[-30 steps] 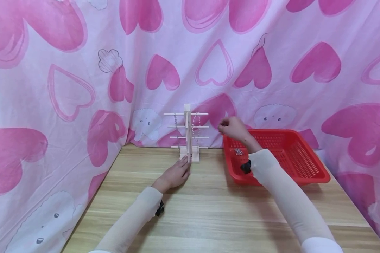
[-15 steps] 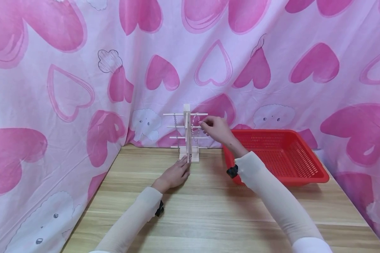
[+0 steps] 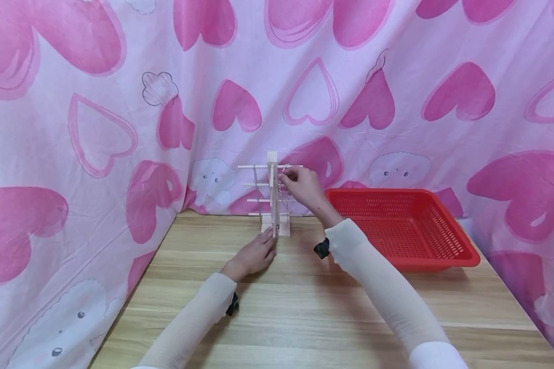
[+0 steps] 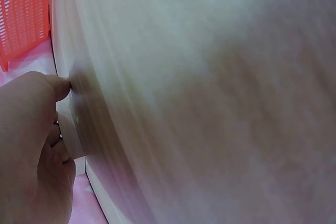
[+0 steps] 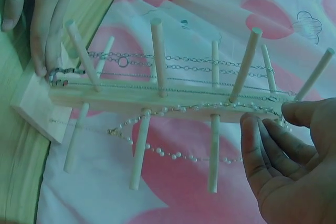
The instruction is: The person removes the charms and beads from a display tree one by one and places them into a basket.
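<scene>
A wooden peg stand point(image 3: 273, 195) stands at the back of the table, necklaces hanging from its pegs. My left hand point(image 3: 254, 252) rests at its base; in the right wrist view the fingers point(image 5: 44, 30) lie straight on the base. A pearl necklace point(image 5: 165, 155) loops around the pegs on one side of the post. At its upper end, my right hand point(image 3: 301, 187) has thumb and fingertips around the strand, below the top peg. Silver chains point(image 5: 199, 68) and a thinner chain run along the post's other side; one point(image 3: 256, 184) hangs left in the head view.
A red plastic basket point(image 3: 463, 246) stands to the right on the wooden table point(image 3: 277, 318), its left part behind the right forearm. Pink heart-printed cloth point(image 3: 240, 41) hangs close behind the stand and along both sides.
My right hand has moved left from above the basket's rim to the pearl necklace. A small silver heap in the basket is now hidden behind the sleeve. The left hand has stayed put.
</scene>
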The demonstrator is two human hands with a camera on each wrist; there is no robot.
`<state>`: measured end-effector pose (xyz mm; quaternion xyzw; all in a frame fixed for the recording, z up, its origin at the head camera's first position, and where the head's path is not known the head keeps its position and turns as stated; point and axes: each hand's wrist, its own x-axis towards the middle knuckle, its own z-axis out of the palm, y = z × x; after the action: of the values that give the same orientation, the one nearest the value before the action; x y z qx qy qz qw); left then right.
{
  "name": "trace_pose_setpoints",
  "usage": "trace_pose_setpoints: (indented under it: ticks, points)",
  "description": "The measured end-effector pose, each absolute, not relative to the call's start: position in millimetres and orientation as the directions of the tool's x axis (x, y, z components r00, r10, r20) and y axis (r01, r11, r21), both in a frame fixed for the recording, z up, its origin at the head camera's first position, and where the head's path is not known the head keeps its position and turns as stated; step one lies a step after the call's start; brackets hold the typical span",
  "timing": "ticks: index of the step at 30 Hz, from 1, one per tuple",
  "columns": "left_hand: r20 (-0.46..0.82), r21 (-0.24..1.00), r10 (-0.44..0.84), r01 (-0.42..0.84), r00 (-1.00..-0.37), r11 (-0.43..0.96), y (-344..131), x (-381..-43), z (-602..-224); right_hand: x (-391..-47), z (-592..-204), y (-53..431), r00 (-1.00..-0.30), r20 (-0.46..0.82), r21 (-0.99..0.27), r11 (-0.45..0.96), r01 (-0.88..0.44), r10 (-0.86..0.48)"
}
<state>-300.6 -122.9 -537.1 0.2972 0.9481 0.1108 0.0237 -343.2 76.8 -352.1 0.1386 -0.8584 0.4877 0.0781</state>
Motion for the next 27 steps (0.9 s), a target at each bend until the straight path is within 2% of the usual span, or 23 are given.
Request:
trace_pose_setpoints:
  ticks: [7, 16, 27]
  points:
    - [0.026, 0.236, 0.568, 0.557, -0.823, 0.796, -122.8, -300.8, -539.7, -343.6, -353.8, 70.2, -0.963, 0.246, -0.845, 0.463, -0.267, -0.107]
    - [0.0, 0.23, 0.552, 0.537, -0.834, 0.812, -122.5, -298.3, -534.3, -346.6, -355.0, 69.6, -0.954, 0.297, -0.837, 0.47, -0.281, -0.041]
    - [-0.006, 0.23, 0.559, 0.543, -0.829, 0.808, -123.2, -298.6, -533.9, -347.4, -354.6, 70.8, -0.944, 0.329, -0.816, 0.495, -0.3, -0.03]
